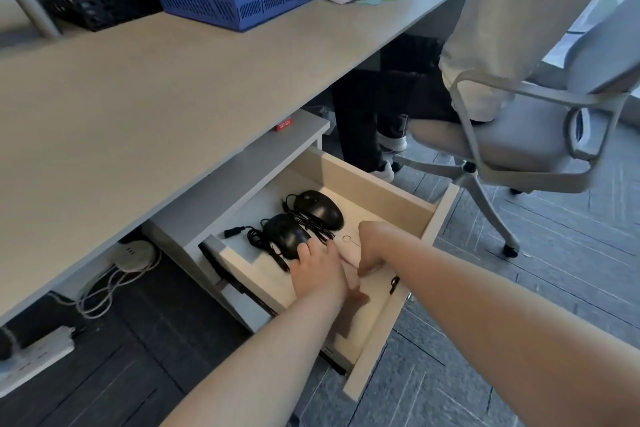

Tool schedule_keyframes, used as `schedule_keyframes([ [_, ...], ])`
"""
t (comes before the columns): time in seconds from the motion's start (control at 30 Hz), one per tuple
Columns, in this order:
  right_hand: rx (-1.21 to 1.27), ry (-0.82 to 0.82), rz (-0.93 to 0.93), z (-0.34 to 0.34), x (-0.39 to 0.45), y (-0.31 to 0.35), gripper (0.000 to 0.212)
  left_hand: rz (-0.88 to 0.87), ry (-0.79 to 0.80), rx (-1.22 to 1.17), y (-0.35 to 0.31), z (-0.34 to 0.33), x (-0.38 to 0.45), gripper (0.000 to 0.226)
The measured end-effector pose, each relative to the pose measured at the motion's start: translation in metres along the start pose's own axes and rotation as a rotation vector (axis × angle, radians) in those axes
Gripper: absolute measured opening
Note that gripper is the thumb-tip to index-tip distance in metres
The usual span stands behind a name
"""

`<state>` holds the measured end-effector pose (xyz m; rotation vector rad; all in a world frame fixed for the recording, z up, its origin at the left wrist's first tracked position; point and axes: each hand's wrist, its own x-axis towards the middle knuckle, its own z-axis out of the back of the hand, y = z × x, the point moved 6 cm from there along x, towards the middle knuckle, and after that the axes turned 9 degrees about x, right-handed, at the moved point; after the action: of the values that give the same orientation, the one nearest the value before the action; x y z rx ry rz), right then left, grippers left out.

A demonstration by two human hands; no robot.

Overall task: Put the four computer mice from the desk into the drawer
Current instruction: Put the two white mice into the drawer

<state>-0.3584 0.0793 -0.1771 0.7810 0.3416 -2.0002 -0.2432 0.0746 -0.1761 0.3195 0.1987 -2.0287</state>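
Open drawer with two black wired mice: far mouse at 12 o'clock, near mouse at 10 o'clock of the hands. Left hand rests fingers on the near mouse; right hand curls inward, its grip hidden. The visible worktop shows no mice; the other two are unseen.

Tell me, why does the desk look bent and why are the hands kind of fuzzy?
Head view: the wide lens bows the desk edge and stretches the arms near the corners. Head view: the left hand and right hand in the drawer look soft, probably motion blur. Head view: the two mice are dark with little detail.
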Motion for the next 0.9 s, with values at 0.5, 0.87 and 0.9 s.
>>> schedule_keyframes([
  [0.5, 0.05, -0.075, -0.001, 0.013, -0.008, -0.006, 0.067, -0.031, -0.038, 0.002, 0.007, 0.021, -0.003, 0.086],
  [0.87, 0.862, -0.681, -0.238, 0.029, -0.09, -0.065, 0.064, -0.172, -0.645, 0.048, 0.05, 0.163, -0.025, 0.05],
  [0.9, 0.979, -0.648, -0.27, 0.021, -0.092, -0.066, 0.069, -0.163, -0.649, 0.074, 0.057, 0.17, -0.024, 0.055],
])
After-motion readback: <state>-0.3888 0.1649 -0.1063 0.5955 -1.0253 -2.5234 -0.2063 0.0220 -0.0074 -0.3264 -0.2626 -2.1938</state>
